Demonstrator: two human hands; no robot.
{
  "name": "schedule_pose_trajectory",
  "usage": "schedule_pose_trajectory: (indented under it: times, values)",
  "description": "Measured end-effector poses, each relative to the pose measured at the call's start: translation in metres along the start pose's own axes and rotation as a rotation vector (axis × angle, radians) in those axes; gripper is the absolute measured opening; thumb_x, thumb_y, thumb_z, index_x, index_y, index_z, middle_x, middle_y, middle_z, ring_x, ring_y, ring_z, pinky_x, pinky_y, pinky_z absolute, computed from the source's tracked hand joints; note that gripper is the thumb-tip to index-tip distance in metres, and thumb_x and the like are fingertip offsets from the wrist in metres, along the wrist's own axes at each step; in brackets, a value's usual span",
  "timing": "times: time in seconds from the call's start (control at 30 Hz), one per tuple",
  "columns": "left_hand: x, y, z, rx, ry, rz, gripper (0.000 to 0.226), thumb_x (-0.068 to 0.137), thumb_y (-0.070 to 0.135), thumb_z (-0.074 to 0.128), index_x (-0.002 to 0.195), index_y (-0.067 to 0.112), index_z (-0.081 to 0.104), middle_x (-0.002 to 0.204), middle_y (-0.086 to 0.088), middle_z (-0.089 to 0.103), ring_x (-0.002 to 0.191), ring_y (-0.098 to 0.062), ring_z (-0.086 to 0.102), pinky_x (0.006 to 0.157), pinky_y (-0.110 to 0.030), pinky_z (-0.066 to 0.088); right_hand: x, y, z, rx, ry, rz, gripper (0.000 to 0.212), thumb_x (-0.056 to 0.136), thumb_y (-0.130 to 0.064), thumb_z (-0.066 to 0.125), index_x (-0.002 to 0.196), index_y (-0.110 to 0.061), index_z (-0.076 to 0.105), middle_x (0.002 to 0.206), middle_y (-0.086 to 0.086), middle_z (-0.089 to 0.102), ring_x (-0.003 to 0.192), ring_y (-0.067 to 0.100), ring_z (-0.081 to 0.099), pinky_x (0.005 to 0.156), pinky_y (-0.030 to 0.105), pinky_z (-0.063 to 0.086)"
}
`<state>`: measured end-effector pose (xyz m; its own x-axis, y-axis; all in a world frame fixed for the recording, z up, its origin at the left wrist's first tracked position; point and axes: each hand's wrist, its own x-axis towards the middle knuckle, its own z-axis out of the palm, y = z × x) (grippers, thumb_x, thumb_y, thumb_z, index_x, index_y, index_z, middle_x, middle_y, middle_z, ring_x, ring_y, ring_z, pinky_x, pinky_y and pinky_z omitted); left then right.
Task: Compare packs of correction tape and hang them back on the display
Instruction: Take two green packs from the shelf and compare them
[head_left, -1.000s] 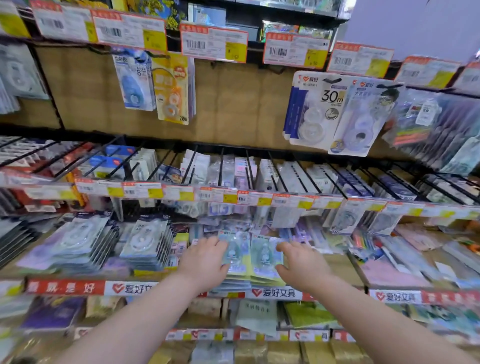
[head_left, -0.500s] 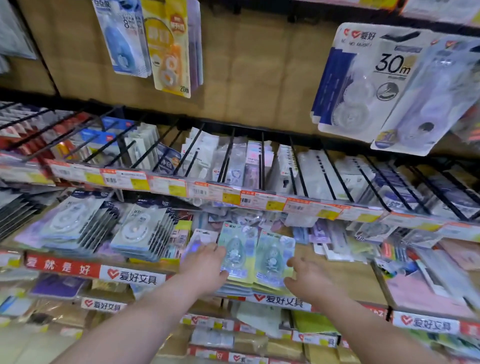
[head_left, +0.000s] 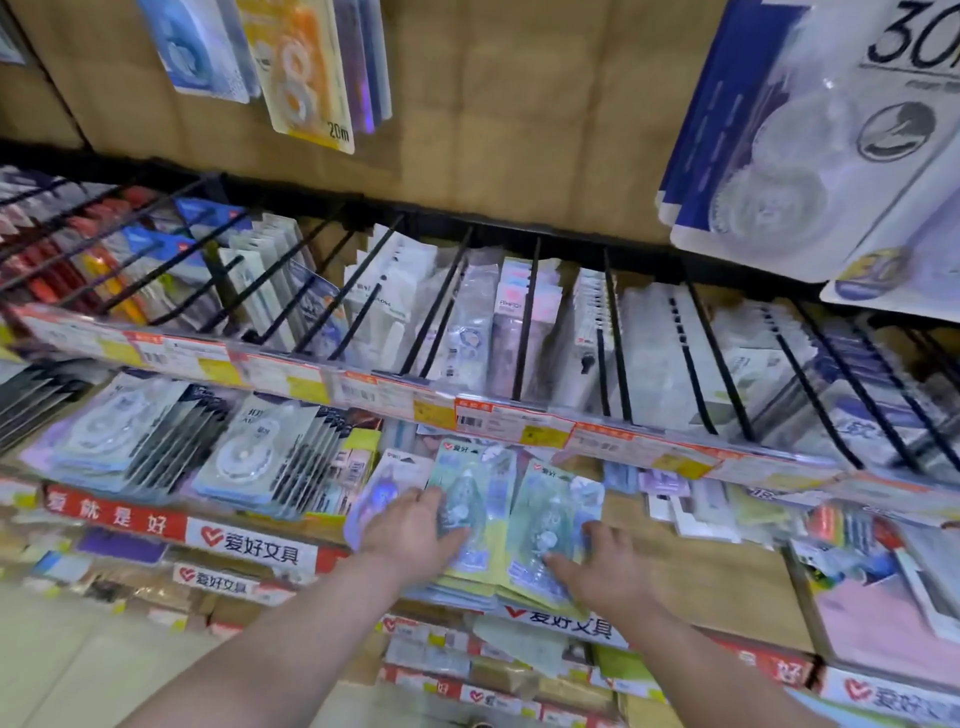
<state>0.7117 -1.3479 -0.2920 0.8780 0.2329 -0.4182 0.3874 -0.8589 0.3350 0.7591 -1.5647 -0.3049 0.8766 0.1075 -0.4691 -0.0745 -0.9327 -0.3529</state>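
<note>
This is a stationery shop, seen at one of its display racks. A rail of price labels (head_left: 498, 421) with barcodes and yellow tags runs along the shelf front. Behind it black wire hooks (head_left: 613, 332) reach out from a brown backboard (head_left: 519, 114), each loaded with carded goods. Higher up hang a yellow pack (head_left: 301, 78) marked 20m on the left and a large white pack (head_left: 831, 156) marked 30 on the right. Lower down, correction tape packs (head_left: 244, 452) lie in stacks above red and white brand strips (head_left: 182, 525) with Chinese lettering.
</note>
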Motion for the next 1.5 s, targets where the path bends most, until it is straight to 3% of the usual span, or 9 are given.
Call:
schedule_pose_trajectory:
  times: [0.17,0.33,0.5,0.63,0.77,0.83,1.0,1.2,1.5]
  values:
    - [0.005,0.002,0.003,-0.208,0.041,-0.108,0.057,0.088,0.048,0.057,0.132,0.015,0.042,0.132,-0.005,0.052,0.119,-0.023,0.053,0.095,-0.032,0.043,0.006,0.004,0.007,0.202,0.001,0.076,0.087,0.081,-0.05,0.066,0.147,-0.013,0.023,0.145,0.011,0.04,0.129,0.027,0.045,0.097,0.033,0.041]
    - [0.006,0.003,0.005,-0.559,0.056,-0.255,0.06,0.08,0.032,0.073,0.129,0.01,0.045,0.118,-0.007,0.062,0.109,-0.026,0.058,0.081,-0.027,0.044,0.008,0.005,0.005,0.454,0.027,0.174,0.089,0.079,-0.035,0.073,0.147,-0.014,0.02,0.132,0.011,0.053,0.095,0.024,0.062,0.067,0.027,0.046]
    - [-0.002,0.001,0.006,-0.875,0.018,-0.307,0.044,0.082,0.024,0.072,0.119,0.006,0.058,0.113,-0.011,0.064,0.101,-0.027,0.059,0.084,-0.033,0.047,-0.001,0.003,0.001,0.664,0.009,0.237,0.045,0.081,-0.024,0.07,0.117,-0.01,0.046,0.091,0.006,0.061,0.077,0.022,0.061,0.072,0.037,0.051]
    - [-0.018,0.003,0.005,-0.985,0.016,-0.29,0.042,0.085,0.016,0.069,0.123,0.004,0.053,0.108,-0.007,0.062,0.09,-0.021,0.057,0.078,-0.029,0.042,-0.02,-0.005,-0.004,0.683,0.04,0.227,0.042,0.082,-0.021,0.068,0.115,-0.011,0.045,0.095,0.008,0.061,0.083,0.026,0.061,0.078,0.041,0.052]
    - [-0.043,0.005,0.001,-1.133,0.009,-0.217,0.037,0.089,0.007,0.064,0.121,0.011,0.048,0.092,0.004,0.057,0.075,-0.007,0.05,0.065,-0.022,0.04,-0.046,-0.01,-0.006,0.703,0.047,0.216,0.068,0.086,-0.022,0.065,0.142,-0.014,0.028,0.121,0.012,0.054,0.104,0.029,0.057,0.083,0.036,0.047]
    - [-0.055,0.003,0.0,-1.179,0.015,-0.169,0.034,0.089,0.005,0.063,0.12,0.01,0.05,0.081,0.01,0.052,0.07,-0.003,0.047,0.06,-0.023,0.037,-0.059,-0.011,-0.005,0.748,0.066,0.185,0.076,0.086,-0.019,0.066,0.148,-0.014,0.022,0.129,0.012,0.052,0.107,0.028,0.056,0.087,0.035,0.046]
    - [-0.083,-0.005,-0.002,-1.223,0.008,-0.095,0.039,0.089,0.005,0.063,0.124,0.013,0.049,0.084,0.012,0.056,0.073,-0.002,0.052,0.058,-0.018,0.036,-0.097,-0.013,-0.003,0.849,0.138,0.123,0.037,0.083,-0.007,0.063,0.115,-0.02,0.051,0.093,0.002,0.066,0.079,0.018,0.065,0.06,0.026,0.05]
    - [-0.126,-0.014,-0.009,-1.269,-0.001,0.006,0.027,0.09,0.003,0.06,0.109,0.022,0.054,0.088,0.015,0.06,0.078,-0.001,0.055,0.06,-0.017,0.038,-0.139,-0.016,0.002,0.907,0.182,0.084,0.03,0.082,-0.011,0.065,0.109,-0.016,0.053,0.096,0.007,0.068,0.085,0.023,0.067,0.077,0.04,0.056]
    - [-0.17,-0.031,-0.022,-1.297,0.06,0.048,0.022,0.089,0.007,0.062,0.107,0.019,0.063,0.096,0.004,0.069,0.088,-0.011,0.063,0.064,-0.025,0.045,-0.191,-0.026,0.003,0.978,0.285,-0.046,0.024,0.086,-0.011,0.063,0.105,-0.022,0.053,0.097,0.0,0.065,0.084,0.015,0.064,0.061,0.027,0.046]
